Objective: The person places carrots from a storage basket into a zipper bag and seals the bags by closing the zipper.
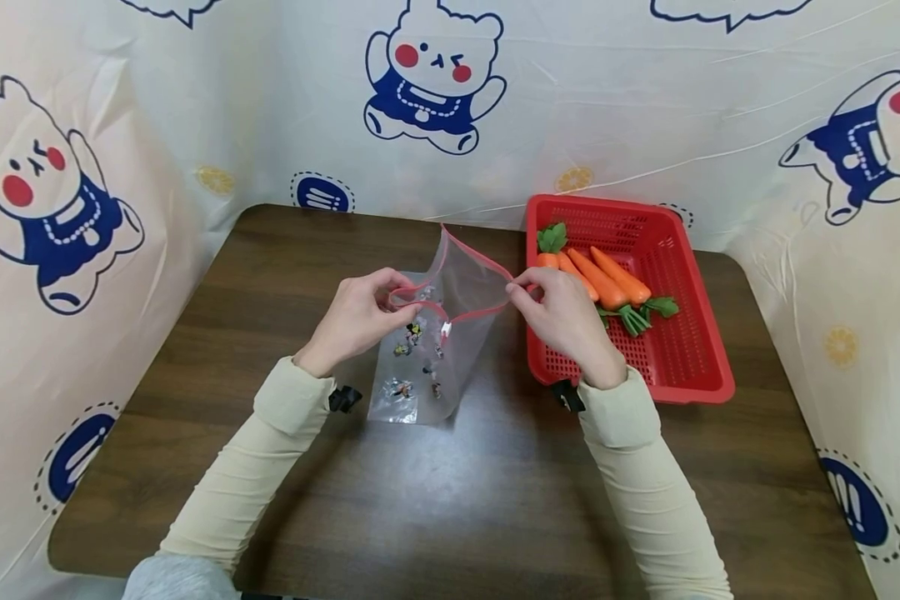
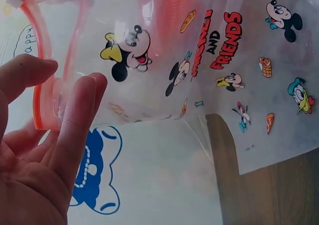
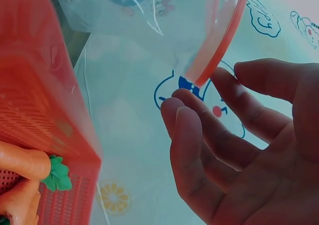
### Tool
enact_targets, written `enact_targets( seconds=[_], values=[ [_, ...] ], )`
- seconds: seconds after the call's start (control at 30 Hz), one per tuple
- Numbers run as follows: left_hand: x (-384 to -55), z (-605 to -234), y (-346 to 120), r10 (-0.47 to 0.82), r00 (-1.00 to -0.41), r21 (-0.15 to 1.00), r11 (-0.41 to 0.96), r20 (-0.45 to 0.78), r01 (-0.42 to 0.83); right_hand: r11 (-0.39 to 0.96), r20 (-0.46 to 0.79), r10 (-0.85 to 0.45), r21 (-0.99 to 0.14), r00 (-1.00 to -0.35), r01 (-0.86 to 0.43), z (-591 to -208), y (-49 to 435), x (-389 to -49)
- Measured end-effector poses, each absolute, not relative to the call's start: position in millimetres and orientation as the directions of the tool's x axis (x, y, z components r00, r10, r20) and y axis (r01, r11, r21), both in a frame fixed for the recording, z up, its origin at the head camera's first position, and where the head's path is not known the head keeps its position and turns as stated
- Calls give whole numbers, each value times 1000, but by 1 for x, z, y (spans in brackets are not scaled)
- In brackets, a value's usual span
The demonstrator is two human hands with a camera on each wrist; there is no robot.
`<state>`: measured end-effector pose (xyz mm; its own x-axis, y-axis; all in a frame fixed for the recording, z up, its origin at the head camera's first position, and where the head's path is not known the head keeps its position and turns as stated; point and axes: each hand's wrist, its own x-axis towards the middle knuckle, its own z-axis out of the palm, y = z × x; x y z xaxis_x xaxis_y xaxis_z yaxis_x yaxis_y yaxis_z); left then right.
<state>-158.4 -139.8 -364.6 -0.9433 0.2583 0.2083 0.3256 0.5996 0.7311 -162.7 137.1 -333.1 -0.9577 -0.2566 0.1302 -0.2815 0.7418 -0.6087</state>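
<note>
A clear zip pouch [image 1: 468,287] with red edging and cartoon prints stands with its mouth spread wide above the table. Its white slider [image 1: 446,331] is at the near side of the mouth. My left hand [image 1: 356,317] pinches the pouch's left rim between thumb and fingers; the left wrist view shows the hand [image 2: 55,110] at the red edging. On the opposite side, my right hand [image 1: 558,312] pinches the rim's corner with thumb and index finger, while in the right wrist view the other fingers [image 3: 187,140] are bent below it.
To the right, a red plastic basket [image 1: 693,333] holds several orange carrots [image 1: 600,279] with green tops; my right hand is over its left edge. Dark wooden table [image 1: 487,500] lies below. A white cloth [image 1: 270,108] with cartoon bears surrounds it at the back and sides.
</note>
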Motion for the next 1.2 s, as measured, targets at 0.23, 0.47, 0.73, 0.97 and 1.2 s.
enact_targets(
  seconds=[0.23,0.47,0.73,0.97,1.2],
  values=[
    [-158,-365,-139,261,-944,748,581,203,322,717,180,-233,-632,-956,-294,-331,143,-164],
    [-159,-367,-142,277,-941,766,556,195,323,723,193,-199,-633,-961,-277,-326,152,-171],
    [-159,-370,-144,313,-929,797,501,197,338,740,184,-111,-641,-977,-205,-319,173,-183],
    [-160,-370,-144,327,-930,829,465,166,312,742,220,-21,-650,-975,-163,-310,198,-191],
    [-160,-370,-141,327,-924,813,472,196,340,721,215,54,-684,-975,-111,-308,213,-196]
  ],
)
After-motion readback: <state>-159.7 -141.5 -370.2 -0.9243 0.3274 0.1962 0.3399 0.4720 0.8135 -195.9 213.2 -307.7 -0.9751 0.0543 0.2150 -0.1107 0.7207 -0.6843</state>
